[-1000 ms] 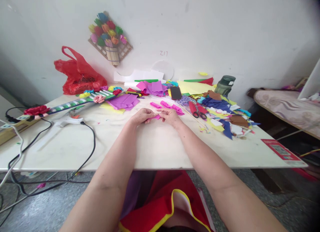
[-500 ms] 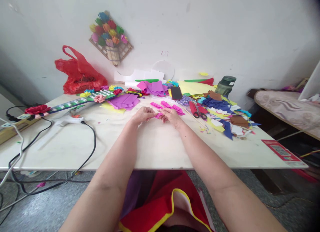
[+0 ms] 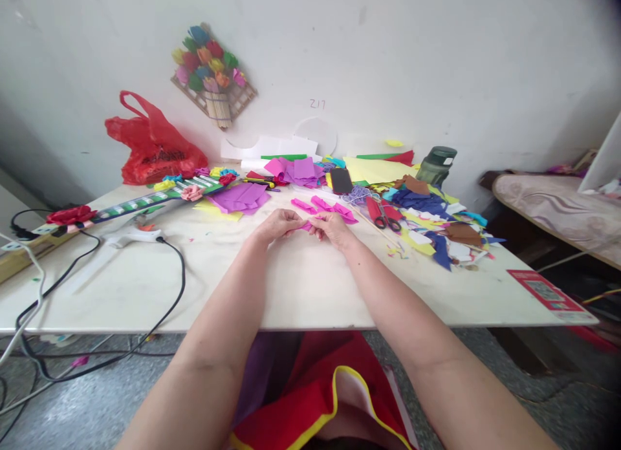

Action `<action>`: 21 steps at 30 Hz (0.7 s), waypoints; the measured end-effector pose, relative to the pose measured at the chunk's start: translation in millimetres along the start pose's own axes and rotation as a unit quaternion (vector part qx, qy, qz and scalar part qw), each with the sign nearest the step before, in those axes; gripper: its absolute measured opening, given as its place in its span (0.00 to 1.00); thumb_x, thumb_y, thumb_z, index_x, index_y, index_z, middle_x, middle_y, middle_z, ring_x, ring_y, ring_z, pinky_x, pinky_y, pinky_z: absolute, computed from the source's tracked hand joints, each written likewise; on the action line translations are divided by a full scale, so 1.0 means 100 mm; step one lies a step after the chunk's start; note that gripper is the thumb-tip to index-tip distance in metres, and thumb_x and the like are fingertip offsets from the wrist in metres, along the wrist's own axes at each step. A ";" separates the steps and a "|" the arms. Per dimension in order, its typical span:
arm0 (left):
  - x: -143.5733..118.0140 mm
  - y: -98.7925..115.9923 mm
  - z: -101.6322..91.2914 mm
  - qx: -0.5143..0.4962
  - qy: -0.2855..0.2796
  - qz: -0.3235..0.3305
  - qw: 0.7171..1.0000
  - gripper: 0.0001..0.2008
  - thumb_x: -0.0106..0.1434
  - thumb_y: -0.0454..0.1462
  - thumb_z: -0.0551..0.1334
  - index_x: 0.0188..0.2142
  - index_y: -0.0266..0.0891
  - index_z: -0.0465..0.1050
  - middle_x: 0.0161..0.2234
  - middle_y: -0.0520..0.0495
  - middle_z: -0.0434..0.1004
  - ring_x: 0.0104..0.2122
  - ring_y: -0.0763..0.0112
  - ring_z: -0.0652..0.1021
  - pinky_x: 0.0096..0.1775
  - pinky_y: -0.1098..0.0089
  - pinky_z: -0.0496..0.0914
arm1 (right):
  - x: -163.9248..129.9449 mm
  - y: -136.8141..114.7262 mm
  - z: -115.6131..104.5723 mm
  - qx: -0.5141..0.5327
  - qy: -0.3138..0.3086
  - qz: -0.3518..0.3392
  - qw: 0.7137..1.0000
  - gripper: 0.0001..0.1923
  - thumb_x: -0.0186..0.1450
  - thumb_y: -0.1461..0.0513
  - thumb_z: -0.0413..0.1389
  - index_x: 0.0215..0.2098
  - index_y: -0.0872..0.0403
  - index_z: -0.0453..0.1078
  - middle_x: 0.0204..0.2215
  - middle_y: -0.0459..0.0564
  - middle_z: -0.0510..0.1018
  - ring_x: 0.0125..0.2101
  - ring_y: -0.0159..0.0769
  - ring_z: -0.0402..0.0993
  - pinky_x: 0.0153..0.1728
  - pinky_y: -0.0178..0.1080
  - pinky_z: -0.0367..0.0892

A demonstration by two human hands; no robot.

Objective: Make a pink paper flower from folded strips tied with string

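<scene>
Between my two hands is a small piece of magenta crepe paper [image 3: 306, 226], mostly covered by the fingers. My left hand [image 3: 280, 224] pinches it from the left, and my right hand [image 3: 330, 228] pinches it from the right, the fingertips nearly meeting. Just behind the hands, more folded magenta paper strips [image 3: 323, 204] lie on the white table [image 3: 310, 288]. One magenta piece [image 3: 345, 213] sits right beside my right hand. A thin wooden stick [image 3: 371, 222] slants away to the right of it.
Scissors [image 3: 387, 218] lie on red paper, beside a heap of coloured scraps [image 3: 427, 207]. Behind are a phone [image 3: 341, 181], purple paper [image 3: 242, 196] and a green bottle [image 3: 436, 165]. At left are a glue gun [image 3: 130, 235] with a black cord and a red bag [image 3: 155, 152].
My hands stay in nearly the same place, with only slight finger movement on the magenta paper. The whole view has shifted very slightly.
</scene>
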State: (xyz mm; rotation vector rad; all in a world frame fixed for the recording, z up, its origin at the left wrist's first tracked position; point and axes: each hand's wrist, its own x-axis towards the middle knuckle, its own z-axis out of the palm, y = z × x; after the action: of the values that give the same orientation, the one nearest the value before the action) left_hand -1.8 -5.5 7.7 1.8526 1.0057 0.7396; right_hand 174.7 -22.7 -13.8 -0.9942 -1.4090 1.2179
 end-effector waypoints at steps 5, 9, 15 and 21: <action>0.00 -0.01 0.00 0.003 -0.006 -0.004 1.000 0.20 0.50 0.52 0.62 0.24 0.35 0.68 0.12 0.56 0.60 0.13 0.82 0.59 0.18 0.75 0.49 | 0.02 0.03 -0.01 -0.013 0.012 -0.013 1.000 0.12 0.52 0.56 0.58 0.20 0.57 0.67 0.14 0.44 0.72 0.11 0.22 0.59 0.11 0.28 0.55; 0.00 0.00 0.00 0.012 -0.006 0.000 1.000 0.20 0.50 0.52 0.62 0.23 0.35 0.66 0.12 0.56 0.59 0.13 0.82 0.58 0.18 0.75 0.49 | 0.04 0.04 0.00 -0.024 0.019 -0.017 0.999 0.12 0.52 0.56 0.58 0.21 0.58 0.66 0.14 0.44 0.71 0.11 0.22 0.59 0.11 0.28 0.54; 0.02 0.00 0.01 -0.001 0.004 0.009 1.000 0.19 0.50 0.51 0.63 0.24 0.35 0.67 0.12 0.56 0.60 0.13 0.82 0.58 0.18 0.75 0.50 | 0.05 0.05 0.01 -0.038 0.041 -0.030 0.998 0.12 0.52 0.56 0.58 0.21 0.57 0.66 0.13 0.44 0.71 0.11 0.22 0.58 0.11 0.28 0.54; 0.01 -0.01 0.01 -0.015 -0.002 0.001 1.000 0.20 0.48 0.51 0.64 0.25 0.35 0.68 0.13 0.56 0.60 0.13 0.82 0.59 0.18 0.75 0.50 | 0.04 0.04 0.00 -0.039 0.055 -0.044 0.997 0.12 0.52 0.56 0.57 0.20 0.57 0.67 0.13 0.43 0.70 0.11 0.22 0.58 0.11 0.29 0.54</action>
State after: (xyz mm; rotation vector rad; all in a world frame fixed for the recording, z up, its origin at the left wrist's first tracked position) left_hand -0.3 -4.6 6.7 1.8282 0.9847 0.7477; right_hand 173.8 -17.9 -16.6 -1.0255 -1.4069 1.0343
